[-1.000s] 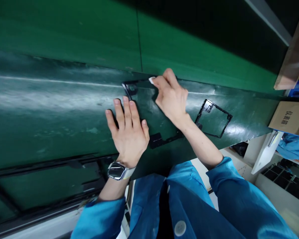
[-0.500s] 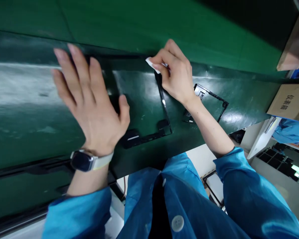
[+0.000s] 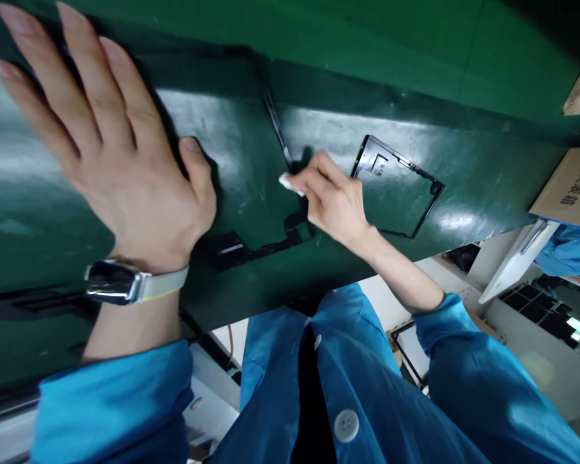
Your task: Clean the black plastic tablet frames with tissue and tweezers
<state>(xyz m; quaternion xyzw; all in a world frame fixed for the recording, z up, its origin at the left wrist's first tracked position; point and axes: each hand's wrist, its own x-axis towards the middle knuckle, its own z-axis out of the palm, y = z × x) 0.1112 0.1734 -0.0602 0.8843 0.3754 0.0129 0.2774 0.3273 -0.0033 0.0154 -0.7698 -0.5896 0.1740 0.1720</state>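
My right hand (image 3: 336, 200) pinches a small white cloth (image 3: 291, 184) against the side strip of a thin black frame (image 3: 276, 125) lying on the dark green mat (image 3: 251, 193). My left hand (image 3: 120, 142), with a watch on its wrist, is spread palm down over the left part of that frame and hides some of it. Its fingers are stretched out and no object shows in them. A second, smaller black frame (image 3: 428, 212) lies on the mat to the right of my right hand.
More black frame parts (image 3: 38, 303) lie on the mat at the lower left. A cardboard box (image 3: 568, 187) stands at the far right, with blue cloth (image 3: 568, 251) below it. The mat's near edge runs just before my body.
My right hand has slid the white cloth from the frame's far corner down along its side strip, towards my body. My left hand has moved left and away from my body, still spread.
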